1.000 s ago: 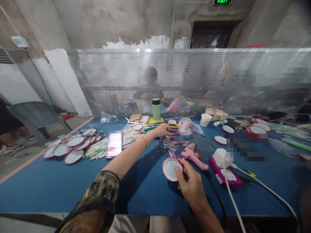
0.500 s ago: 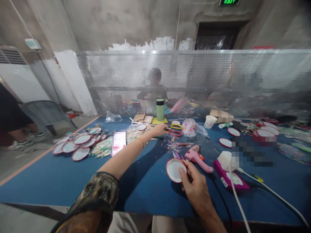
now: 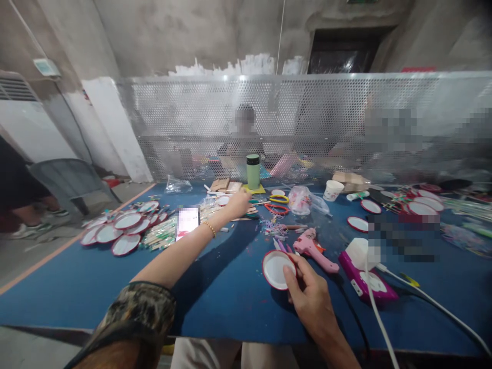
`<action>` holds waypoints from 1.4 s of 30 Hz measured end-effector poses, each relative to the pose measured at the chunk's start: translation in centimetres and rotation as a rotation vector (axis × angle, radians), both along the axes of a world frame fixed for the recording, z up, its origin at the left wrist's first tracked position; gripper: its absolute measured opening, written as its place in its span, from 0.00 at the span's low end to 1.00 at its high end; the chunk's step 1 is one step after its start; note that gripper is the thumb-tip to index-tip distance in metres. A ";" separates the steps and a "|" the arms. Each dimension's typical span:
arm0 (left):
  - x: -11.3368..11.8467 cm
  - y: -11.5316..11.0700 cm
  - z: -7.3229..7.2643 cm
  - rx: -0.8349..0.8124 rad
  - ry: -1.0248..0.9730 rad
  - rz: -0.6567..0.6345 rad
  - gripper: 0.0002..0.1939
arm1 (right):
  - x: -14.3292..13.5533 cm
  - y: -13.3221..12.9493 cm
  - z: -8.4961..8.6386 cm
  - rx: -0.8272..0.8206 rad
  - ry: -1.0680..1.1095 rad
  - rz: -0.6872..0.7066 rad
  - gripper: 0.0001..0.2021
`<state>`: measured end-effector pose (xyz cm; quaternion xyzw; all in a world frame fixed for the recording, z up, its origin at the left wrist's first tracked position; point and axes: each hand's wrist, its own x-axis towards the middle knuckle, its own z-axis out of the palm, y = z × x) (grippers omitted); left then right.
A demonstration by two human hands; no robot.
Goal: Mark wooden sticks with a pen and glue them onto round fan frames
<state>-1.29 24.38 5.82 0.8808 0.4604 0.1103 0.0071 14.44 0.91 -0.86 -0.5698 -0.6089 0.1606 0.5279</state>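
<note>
My right hand [image 3: 313, 294] grips a small round white disc with a red rim [image 3: 277, 271] near the front of the blue table, thumb on its face and fingers behind. My left hand [image 3: 239, 203] reaches far forward, over the edge of a pile of thin sticks [image 3: 209, 212] and beside the green tumbler [image 3: 253, 173]. Its fingertips are small and blurred, so what they hold, if anything, cannot be made out. To its right lie scissors with yellow handles [image 3: 279, 199] and a pair with red handles [image 3: 277, 210].
A phone [image 3: 188, 222] stands left of my forearm, by several red-rimmed discs [image 3: 128, 221]. A pink glue gun [image 3: 315, 251], a purple power strip [image 3: 369, 282] and its white cable [image 3: 378, 323] lie at right. Behind the table rises a perforated metal screen [image 3: 192, 113].
My left hand has shifted left, from near the scissors to the tumbler and sticks. My right hand keeps the disc in the same place. The view has tilted slightly.
</note>
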 end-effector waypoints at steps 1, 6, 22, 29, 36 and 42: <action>0.7 -1.2 -0.3 -0.023 0.006 -0.090 0.09 | 0.0 0.0 0.0 0.004 -0.003 0.001 0.18; 3.7 -5.8 -2.1 -0.088 0.036 -0.384 0.08 | -0.1 -0.1 0.2 0.017 -0.015 0.015 0.17; 6.7 -6.8 -1.3 -0.150 0.230 -0.459 0.12 | 0.0 -0.1 0.3 0.040 -0.021 0.027 0.15; 6.6 -7.2 -0.9 -0.119 0.328 -0.461 0.13 | 0.0 -0.1 0.0 0.009 -0.017 0.024 0.16; 5.9 -6.4 -2.4 -0.050 0.279 -0.580 0.13 | -0.1 -0.3 0.3 0.040 -0.020 0.004 0.16; 3.6 -6.0 -2.9 -0.023 0.112 -0.567 0.21 | -0.1 -0.2 -0.3 0.037 -0.020 0.005 0.17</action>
